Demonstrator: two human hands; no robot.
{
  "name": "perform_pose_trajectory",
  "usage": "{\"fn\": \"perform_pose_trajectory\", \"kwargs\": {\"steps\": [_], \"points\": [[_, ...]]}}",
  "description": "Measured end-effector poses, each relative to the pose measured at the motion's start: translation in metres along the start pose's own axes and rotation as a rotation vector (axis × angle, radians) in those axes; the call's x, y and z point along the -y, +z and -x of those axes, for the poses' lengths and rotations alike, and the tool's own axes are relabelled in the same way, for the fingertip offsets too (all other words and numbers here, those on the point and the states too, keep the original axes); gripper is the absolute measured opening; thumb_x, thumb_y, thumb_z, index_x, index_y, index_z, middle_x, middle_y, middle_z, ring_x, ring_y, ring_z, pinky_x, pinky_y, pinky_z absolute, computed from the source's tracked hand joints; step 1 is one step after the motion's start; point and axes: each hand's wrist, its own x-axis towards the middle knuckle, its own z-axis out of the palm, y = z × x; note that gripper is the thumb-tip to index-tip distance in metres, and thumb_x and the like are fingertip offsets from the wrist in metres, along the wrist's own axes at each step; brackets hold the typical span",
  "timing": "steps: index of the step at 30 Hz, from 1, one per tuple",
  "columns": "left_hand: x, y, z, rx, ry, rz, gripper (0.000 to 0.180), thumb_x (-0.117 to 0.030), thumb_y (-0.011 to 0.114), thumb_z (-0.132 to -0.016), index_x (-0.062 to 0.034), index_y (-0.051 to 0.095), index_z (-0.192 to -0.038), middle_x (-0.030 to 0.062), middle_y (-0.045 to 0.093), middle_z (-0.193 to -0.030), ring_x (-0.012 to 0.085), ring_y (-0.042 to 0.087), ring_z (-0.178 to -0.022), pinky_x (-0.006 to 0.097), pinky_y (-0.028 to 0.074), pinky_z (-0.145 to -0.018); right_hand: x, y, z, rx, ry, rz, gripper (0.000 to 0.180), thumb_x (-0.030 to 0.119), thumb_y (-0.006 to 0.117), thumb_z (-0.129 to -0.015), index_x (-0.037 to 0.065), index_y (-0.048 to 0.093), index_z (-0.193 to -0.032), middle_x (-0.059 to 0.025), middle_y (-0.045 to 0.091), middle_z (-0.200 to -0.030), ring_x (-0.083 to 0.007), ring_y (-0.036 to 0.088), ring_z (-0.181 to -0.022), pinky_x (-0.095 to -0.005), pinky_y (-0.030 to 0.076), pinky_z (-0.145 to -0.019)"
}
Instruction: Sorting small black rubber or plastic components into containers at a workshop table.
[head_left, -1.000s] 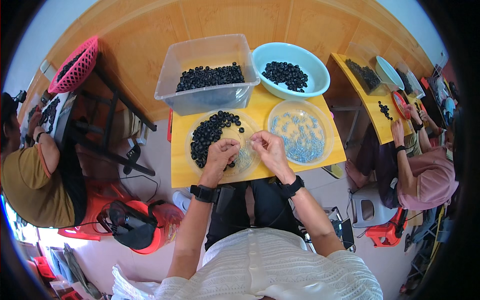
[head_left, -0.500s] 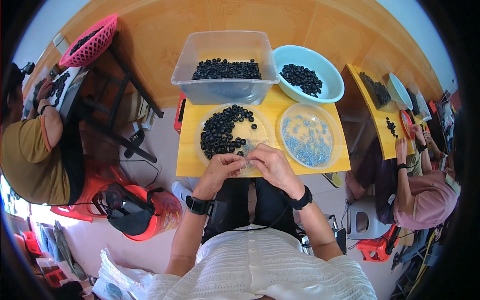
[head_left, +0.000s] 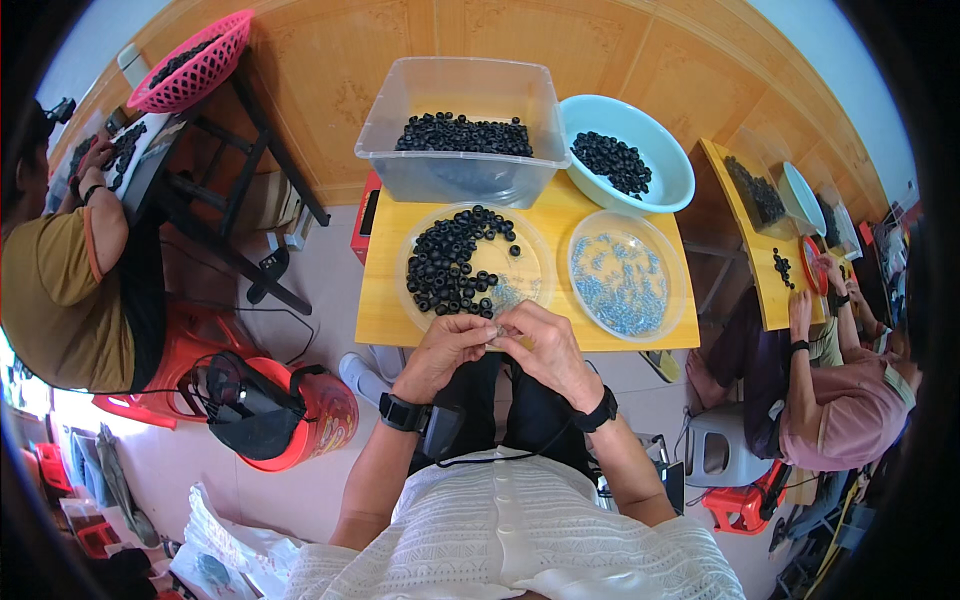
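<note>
Currently, your left hand and right hand, each grip pinched closed, seem to hold a piece too small to identify, just below frame centre; any slack could drop it past the bench edge.

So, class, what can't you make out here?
In the head view:
Anything between the left hand and right hand: too small, partly covered by them.
Single bluish pieces in the right-hand tray: too small.
Plastic bin floor: mostly hidden under black beads.
Co-worker at left: back cut off by left edge.
</note>
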Motion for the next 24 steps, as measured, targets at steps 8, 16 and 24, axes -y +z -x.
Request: {"fn": "perform_pose_trajectory", "kwargs": {"steps": [8,16,24], "points": [[0.001,0.004,-0.002,0.027,-0.035,0.044,0.010,-0.009,0.062,-0.083,-0.0037,0.065,-0.091,0.0008,0.063,-0.080,0.0057,0.055,-0.067,0.018,0.045,-0.061,0.001,0.000,0.006,-0.065,0.095,-0.069,0.017,0.001,0.065,-0.072,-0.001,0.059,-0.087,-0.0124,0.057,-0.076,-0.0271,0.060,-0.068,-0.0319,0.048,-0.060],[0.001,0.009,0.002,0.000,0.003,0.089,0.016,-0.017,0.059,-0.086,-0.0032,0.065,-0.092,-0.0002,0.061,-0.077,0.0058,0.054,-0.065,0.018,0.045,-0.060,0.001,-0.004,0.005,-0.060,0.046,-0.015,0.014,0.000,0.064,-0.074,-0.002,0.058,-0.087,-0.0130,0.056,-0.075,-0.0278,0.058,-0.068,-0.0322,0.047,-0.060],[0.002,-0.001,0.006,0.035,0.029,0.179,0.031,-0.023,0.046,-0.093,0.0024,0.059,-0.105,0.0038,0.060,-0.090,0.0084,0.054,-0.074,0.021,0.046,-0.071,-0.004,-0.001,0.010,-0.080,0.074,-0.013,0.010,-0.002,0.063,-0.075,-0.003,0.057,-0.083,-0.0123,0.056,-0.075,-0.0260,0.058,-0.066,-0.0306,0.045,-0.058]]}}
